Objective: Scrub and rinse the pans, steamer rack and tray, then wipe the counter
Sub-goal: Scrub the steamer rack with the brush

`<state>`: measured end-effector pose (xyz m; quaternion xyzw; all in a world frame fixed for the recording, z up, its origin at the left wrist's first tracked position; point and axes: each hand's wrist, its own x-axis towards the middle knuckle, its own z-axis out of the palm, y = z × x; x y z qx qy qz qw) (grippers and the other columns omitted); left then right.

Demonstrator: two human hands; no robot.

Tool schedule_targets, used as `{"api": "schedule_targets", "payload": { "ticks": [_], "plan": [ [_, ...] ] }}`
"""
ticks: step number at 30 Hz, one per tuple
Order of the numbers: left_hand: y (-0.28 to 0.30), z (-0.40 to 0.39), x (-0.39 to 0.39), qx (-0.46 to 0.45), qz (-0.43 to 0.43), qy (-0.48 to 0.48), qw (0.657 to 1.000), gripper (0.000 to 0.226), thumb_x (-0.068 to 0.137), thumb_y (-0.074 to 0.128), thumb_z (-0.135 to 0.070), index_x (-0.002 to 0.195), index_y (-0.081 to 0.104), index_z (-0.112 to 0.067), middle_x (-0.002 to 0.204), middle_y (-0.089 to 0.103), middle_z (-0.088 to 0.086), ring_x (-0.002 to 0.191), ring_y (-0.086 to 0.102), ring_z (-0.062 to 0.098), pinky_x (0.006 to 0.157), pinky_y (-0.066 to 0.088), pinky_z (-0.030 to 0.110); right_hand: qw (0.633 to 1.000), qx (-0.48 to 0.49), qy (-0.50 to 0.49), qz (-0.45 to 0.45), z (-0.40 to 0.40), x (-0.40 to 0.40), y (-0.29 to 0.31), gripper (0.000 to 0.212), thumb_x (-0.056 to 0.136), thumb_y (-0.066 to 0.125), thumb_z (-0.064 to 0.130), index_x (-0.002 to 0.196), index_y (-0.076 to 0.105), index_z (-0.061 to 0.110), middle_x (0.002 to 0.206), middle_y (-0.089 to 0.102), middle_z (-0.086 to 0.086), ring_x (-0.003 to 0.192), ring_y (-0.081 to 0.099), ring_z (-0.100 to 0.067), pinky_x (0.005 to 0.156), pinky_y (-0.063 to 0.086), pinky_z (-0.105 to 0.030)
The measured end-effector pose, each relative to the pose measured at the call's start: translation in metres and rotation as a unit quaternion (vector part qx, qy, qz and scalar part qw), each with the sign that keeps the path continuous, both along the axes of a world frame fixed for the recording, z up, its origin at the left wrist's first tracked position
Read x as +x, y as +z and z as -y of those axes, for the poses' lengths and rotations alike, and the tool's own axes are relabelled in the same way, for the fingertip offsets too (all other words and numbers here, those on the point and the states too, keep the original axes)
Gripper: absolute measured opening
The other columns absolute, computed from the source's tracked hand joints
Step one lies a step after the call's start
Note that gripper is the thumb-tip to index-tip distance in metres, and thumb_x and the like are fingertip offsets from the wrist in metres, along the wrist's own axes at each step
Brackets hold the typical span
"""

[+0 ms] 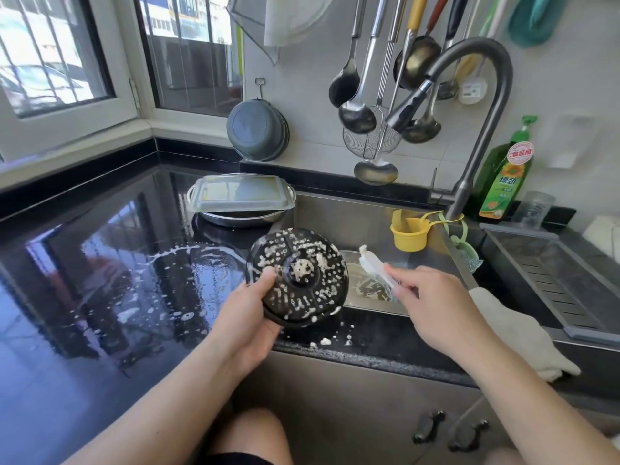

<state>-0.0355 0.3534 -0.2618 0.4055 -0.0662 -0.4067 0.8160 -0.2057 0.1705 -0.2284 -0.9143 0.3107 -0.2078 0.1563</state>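
My left hand (250,315) grips a round black perforated steamer rack (297,276), its face dotted with white suds, held tilted over the sink's front left corner. My right hand (432,303) holds a white scrubbing brush (375,266) just right of the rack, above a glass bowl (365,283) of cloudy water in the sink (335,213). At the back of the counter a rectangular metal tray (240,193) lies upside down on a round steel pan (235,219).
Suds and water are splashed on the black counter (100,263). The faucet (469,105) arches over the sink; a yellow cup (409,231) hangs at its base. Green dish soap (506,176), a white cloth (516,330) on the edge, a drain rack (553,270) and hanging ladles (369,95).
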Motion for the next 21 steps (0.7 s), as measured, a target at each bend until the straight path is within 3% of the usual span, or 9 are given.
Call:
{"api": "schedule_targets", "payload": {
  "ticks": [3, 6, 8, 11, 18, 21],
  "plan": [
    [-0.014, 0.001, 0.001, -0.006, -0.020, 0.005, 1.000, 0.031, 0.107, 0.042, -0.006, 0.134, 0.055, 0.001, 0.121, 0.072, 0.022, 0.112, 0.071, 0.034, 0.083, 0.063, 0.046, 0.999, 0.016, 0.025, -0.033, -0.007, 0.007, 0.000, 0.047, 0.101, 0.055, 0.019, 0.142, 0.054, 0.042, 0.085, 0.052, 0.011, 0.076, 0.049, -0.012, 0.066, 0.041, -0.029],
    [-0.021, 0.000, -0.001, -0.009, 0.022, -0.001, 1.000, 0.037, 0.102, 0.042, 0.007, 0.135, 0.055, -0.002, 0.122, 0.070, 0.024, 0.113, 0.069, 0.038, 0.085, 0.062, 0.047, 0.993, 0.034, 0.078, -0.081, -0.022, 0.016, 0.004, 0.051, 0.103, 0.048, 0.019, 0.142, 0.049, 0.051, 0.087, 0.049, 0.016, 0.070, 0.049, -0.008, 0.059, 0.037, -0.019],
    [-0.022, 0.000, -0.003, -0.026, 0.044, -0.001, 0.999, 0.043, 0.099, 0.042, 0.012, 0.135, 0.056, -0.006, 0.125, 0.069, 0.024, 0.114, 0.068, 0.039, 0.088, 0.061, 0.047, 0.990, 0.016, 0.100, -0.100, -0.029, 0.025, 0.006, 0.052, 0.104, 0.045, 0.020, 0.146, 0.044, 0.051, 0.087, 0.049, 0.013, 0.080, 0.052, -0.014, 0.065, 0.039, -0.029],
    [-0.023, 0.001, -0.001, -0.045, 0.058, 0.009, 0.997, 0.044, 0.098, 0.043, 0.014, 0.134, 0.055, -0.009, 0.127, 0.068, 0.023, 0.111, 0.069, 0.036, 0.087, 0.060, 0.048, 0.993, -0.042, 0.070, -0.087, -0.030, 0.041, 0.008, 0.053, 0.106, 0.041, 0.021, 0.154, 0.035, 0.044, 0.091, 0.051, 0.003, 0.091, 0.050, -0.023, 0.075, 0.044, -0.039],
    [-0.023, 0.001, -0.001, -0.068, 0.096, 0.012, 0.993, 0.040, 0.098, 0.046, 0.013, 0.128, 0.057, -0.012, 0.123, 0.070, 0.022, 0.104, 0.071, 0.033, 0.084, 0.061, 0.047, 0.995, -0.094, -0.011, -0.043, -0.052, 0.065, -0.003, 0.054, 0.104, 0.043, 0.018, 0.153, 0.034, 0.037, 0.086, 0.043, 0.003, 0.074, 0.042, -0.023, 0.064, 0.036, -0.035],
    [-0.026, 0.002, 0.000, -0.070, 0.124, 0.007, 0.990, 0.042, 0.097, 0.049, 0.013, 0.129, 0.057, -0.013, 0.125, 0.068, 0.025, 0.107, 0.069, 0.033, 0.089, 0.059, 0.048, 0.994, -0.102, 0.014, -0.030, -0.062, 0.076, 0.000, 0.054, 0.103, 0.042, 0.018, 0.154, 0.034, 0.038, 0.086, 0.040, 0.004, 0.073, 0.042, -0.023, 0.063, 0.033, -0.035]
  ]
}}
